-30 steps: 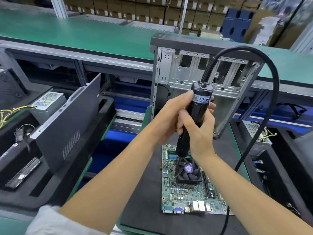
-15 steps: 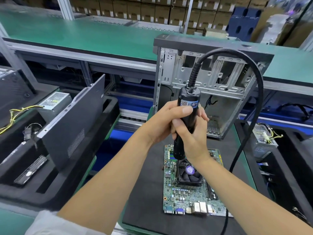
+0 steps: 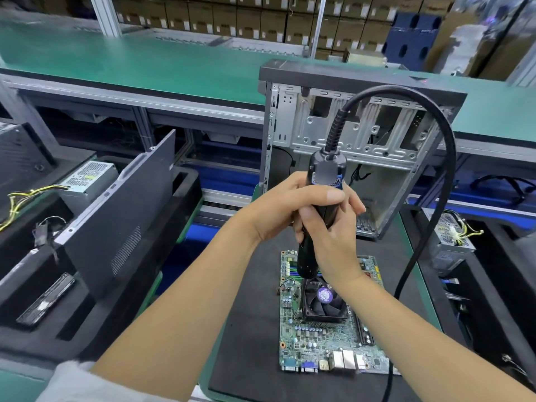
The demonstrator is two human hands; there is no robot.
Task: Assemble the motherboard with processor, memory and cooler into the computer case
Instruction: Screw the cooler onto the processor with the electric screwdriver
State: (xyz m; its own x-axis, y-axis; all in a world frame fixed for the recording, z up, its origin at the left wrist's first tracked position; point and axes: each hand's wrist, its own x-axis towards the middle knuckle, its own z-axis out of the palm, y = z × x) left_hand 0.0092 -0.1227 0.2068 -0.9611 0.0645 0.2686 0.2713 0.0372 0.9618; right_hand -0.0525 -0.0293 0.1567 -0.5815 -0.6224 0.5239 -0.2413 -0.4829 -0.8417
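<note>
left hand [image 3: 278, 210], right hand [image 3: 333, 242] grip screwdriver [image 3: 322, 198] | tip at cooler [image 3: 324, 303] far edge

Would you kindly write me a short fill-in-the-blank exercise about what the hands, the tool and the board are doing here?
1. Both hands, left hand and right hand, grip the black electric ____ with the thick cable.
2. The tool's tip comes down at the cooler, which sits on the ____.
3. The motherboard lies on a ____ mat.
4. The open computer case stands ____ the motherboard.

Missing words: screwdriver; motherboard; black; behind
</note>
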